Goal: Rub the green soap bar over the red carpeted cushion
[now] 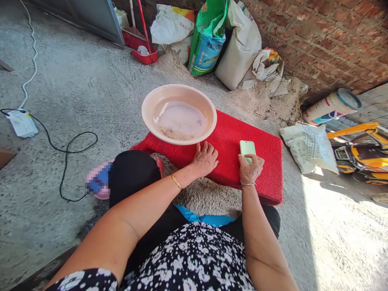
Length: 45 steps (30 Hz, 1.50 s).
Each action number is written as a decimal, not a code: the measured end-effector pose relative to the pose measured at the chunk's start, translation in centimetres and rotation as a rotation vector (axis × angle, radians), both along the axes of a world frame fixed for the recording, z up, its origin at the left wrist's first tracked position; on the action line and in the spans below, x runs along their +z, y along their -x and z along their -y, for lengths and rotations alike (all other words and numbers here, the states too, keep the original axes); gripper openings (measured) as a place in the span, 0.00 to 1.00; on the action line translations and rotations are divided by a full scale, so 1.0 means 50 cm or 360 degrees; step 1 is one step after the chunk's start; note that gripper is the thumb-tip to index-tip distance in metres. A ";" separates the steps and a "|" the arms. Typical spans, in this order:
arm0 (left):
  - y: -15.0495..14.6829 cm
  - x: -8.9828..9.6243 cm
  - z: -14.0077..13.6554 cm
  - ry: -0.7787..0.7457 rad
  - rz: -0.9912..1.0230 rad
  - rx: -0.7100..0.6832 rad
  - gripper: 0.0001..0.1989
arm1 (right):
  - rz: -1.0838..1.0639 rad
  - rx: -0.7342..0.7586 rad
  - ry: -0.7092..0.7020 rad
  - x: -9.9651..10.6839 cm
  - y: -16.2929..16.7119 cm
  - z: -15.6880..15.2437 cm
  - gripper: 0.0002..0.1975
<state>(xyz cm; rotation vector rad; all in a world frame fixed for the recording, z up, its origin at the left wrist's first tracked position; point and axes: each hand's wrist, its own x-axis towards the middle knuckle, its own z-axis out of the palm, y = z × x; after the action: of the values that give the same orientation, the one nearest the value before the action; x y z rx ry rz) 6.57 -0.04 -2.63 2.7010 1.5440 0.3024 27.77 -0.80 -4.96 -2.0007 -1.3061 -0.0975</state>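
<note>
My left hand point(205, 159) rests flat on the red mat point(266, 157), fingers spread, just below the rim of a pink basin point(148, 105). The basin stands on the mat's far left part and holds cloudy water with some grain at the bottom. My right hand point(250, 169) grips the lower end of a light green phone point(247, 148) lying on the mat. Each wrist carries a bangle. A heap of pale grain point(206, 196) lies on the floor between my knees and the mat's near edge.
Several sacks point(239, 44) lean on the brick wall, with spilled grain around them. A red dustpan point(142, 48) stands at the back. A power strip point(22, 123) and black cable point(65, 161) lie at left. A yellow toy vehicle point(360, 151) and crumpled bag point(309, 147) lie at right.
</note>
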 end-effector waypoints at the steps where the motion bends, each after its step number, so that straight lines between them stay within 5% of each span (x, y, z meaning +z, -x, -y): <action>1: 0.000 0.000 0.000 0.0009 0.0005 0.0003 0.23 | -0.0003 0.0045 -0.0008 0.001 0.000 0.000 0.16; 5: 0.000 0.001 0.000 0.0031 0.0045 0.0005 0.23 | 0.0030 0.0314 0.0025 0.003 0.003 0.001 0.15; 10: 0.000 0.000 0.000 0.0027 0.0042 0.0007 0.22 | -0.0024 0.0086 -0.0008 0.002 0.001 0.000 0.16; 16: 0.001 -0.001 0.000 -0.0003 0.0014 0.0007 0.22 | -0.0039 0.0360 0.0026 0.007 0.005 0.002 0.15; 45: 0.001 -0.005 0.001 0.0037 0.0008 0.0002 0.24 | -0.0071 0.0269 0.0051 0.007 0.002 0.002 0.18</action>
<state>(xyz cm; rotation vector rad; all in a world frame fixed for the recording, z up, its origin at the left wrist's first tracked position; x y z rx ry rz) 6.53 -0.10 -2.86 2.6797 1.5379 0.2894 27.65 -0.89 -4.60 -1.8994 -1.4497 0.0477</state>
